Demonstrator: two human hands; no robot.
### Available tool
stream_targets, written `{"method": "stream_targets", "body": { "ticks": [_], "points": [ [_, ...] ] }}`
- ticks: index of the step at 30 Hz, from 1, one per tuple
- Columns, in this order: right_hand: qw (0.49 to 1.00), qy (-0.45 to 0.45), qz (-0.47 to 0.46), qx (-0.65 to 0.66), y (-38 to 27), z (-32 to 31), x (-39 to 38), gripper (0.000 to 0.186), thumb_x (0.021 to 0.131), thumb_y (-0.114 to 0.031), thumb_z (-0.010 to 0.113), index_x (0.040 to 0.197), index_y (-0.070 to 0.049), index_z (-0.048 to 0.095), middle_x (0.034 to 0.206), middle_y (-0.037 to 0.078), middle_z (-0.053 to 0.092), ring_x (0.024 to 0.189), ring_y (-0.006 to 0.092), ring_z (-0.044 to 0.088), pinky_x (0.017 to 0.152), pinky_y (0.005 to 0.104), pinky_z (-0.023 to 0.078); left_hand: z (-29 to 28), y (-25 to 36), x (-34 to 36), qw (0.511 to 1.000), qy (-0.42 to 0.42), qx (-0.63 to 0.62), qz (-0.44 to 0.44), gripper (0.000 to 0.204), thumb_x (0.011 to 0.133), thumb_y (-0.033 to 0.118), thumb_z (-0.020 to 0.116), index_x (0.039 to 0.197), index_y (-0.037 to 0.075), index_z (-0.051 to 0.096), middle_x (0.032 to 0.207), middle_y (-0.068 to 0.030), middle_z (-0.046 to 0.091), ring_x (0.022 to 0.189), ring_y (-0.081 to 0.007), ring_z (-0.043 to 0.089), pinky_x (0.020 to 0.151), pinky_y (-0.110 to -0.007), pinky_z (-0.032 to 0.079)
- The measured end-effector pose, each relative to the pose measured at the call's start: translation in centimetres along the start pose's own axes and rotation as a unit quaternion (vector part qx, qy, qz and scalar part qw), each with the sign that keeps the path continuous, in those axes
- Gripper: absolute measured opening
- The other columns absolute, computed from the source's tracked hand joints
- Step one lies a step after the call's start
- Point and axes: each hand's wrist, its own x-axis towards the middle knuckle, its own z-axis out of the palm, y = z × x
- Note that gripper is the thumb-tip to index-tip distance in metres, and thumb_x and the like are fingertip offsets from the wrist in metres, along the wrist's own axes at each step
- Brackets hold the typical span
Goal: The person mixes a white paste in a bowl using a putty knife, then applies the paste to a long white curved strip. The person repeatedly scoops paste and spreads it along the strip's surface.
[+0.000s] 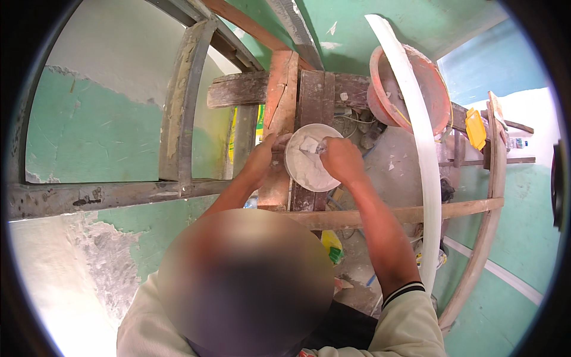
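A round white bowl (293,177) stands over dark wooden planks in the middle of the view, with pale, powdery-looking paste (311,171) inside. My left hand (260,159) grips its left side, the fingers partly hidden by the rim. Over the bowl's right rim, my right hand (343,159) is closed round a small putty knife (309,146). The handle is mostly covered by my fingers, and the blade touches the paste.
A large reddish tub (380,95) sits at the far right. In front of it a long white strip (423,154) curves down. A wooden rail (470,208) crosses below. Window framing (184,101) rises at left; a yellow plastic piece (475,128) hangs right.
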Motion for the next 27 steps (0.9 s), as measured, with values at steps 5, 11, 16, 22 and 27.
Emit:
{"method": "stream_targets", "body": {
  "ticks": [5,11,16,22,27],
  "points": [
    [0.993,-0.006,-0.004,0.117,1.6,0.3,-0.6,0.03,0.086,-0.021,0.068,0.107,0.0,0.073,0.102,0.024,0.074,0.095,0.0433,0.072,0.083,0.0494,0.055,-0.5,0.0,0.3,1.0,-0.011,0.009,-0.003,0.06,0.112,0.051,0.026,0.146,0.016,0.06,0.121,-0.0029,0.063,0.109,-0.0182,0.056,0.098,-0.041,0.044],
    [0.935,0.016,0.026,0.354,5.2,2.9,-2.7,0.027,0.089,-0.012,0.076,0.112,0.001,0.072,0.099,0.009,0.076,0.091,0.0146,0.07,0.08,0.0313,0.054,-0.2,0.9,0.5,0.999,0.007,0.012,-0.033,0.067,0.112,0.057,0.021,0.148,0.015,0.059,0.126,-0.0049,0.064,0.115,-0.0225,0.057,0.104,-0.043,0.044],
    [0.89,0.012,0.026,0.456,5.1,2.7,-3.7,0.032,0.091,-0.015,0.076,0.117,0.003,0.072,0.103,0.01,0.076,0.093,0.0143,0.069,0.085,0.0316,0.055,-2.0,2.1,2.1,0.995,0.086,0.044,0.022,0.072,0.11,0.062,0.022,0.143,0.01,0.061,0.119,-0.0071,0.066,0.107,-0.0207,0.061,0.095,-0.042,0.048],
    [0.87,0.039,0.037,0.491,6.2,-2.3,-7.7,0.035,0.094,-0.017,0.075,0.122,0.004,0.07,0.104,0.009,0.075,0.095,0.0127,0.067,0.086,0.0304,0.054,1.5,5.7,4.1,0.979,0.103,-0.073,0.163,0.054,0.109,0.053,0.042,0.122,0.006,0.066,0.112,-0.0065,0.069,0.101,-0.0185,0.064,0.092,-0.039,0.049],
    [0.82,0.098,0.082,0.558,6.3,-11.1,-12.6,0.025,0.096,-0.009,0.068,0.12,0.001,0.067,0.096,0.004,0.07,0.085,0.0093,0.064,0.077,0.0248,0.052,13.4,3.6,6.1,0.982,-0.147,-0.021,0.116,0.037,0.105,0.044,0.06,0.116,0.009,0.063,0.11,-0.0069,0.07,0.101,-0.0197,0.067,0.094,-0.04,0.051]
  ]
}}
